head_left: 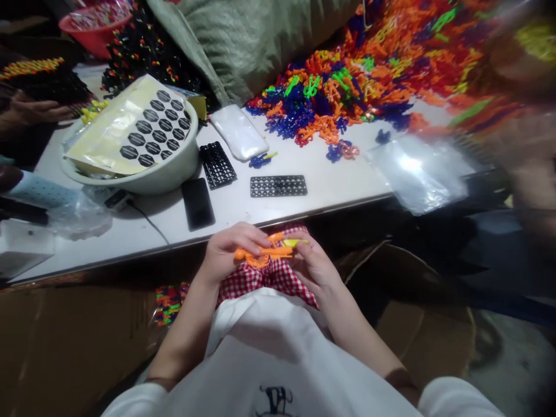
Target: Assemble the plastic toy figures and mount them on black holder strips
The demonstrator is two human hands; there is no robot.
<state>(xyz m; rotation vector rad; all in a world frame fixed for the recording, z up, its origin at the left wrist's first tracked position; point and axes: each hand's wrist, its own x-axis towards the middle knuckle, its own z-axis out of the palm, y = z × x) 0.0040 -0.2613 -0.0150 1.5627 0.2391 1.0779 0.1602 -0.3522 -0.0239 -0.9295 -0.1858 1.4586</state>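
several left-hand fingers (251, 234) partly hide orange piece (280, 252)

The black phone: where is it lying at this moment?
In the head view, the phone lies left of centre on the white table, near its front edge, by the lower right of the pale basin.

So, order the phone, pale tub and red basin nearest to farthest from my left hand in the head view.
From your left hand:
1. Phone, ahead and left.
2. Pale tub, beyond the phone, left.
3. Red basin, far back left.
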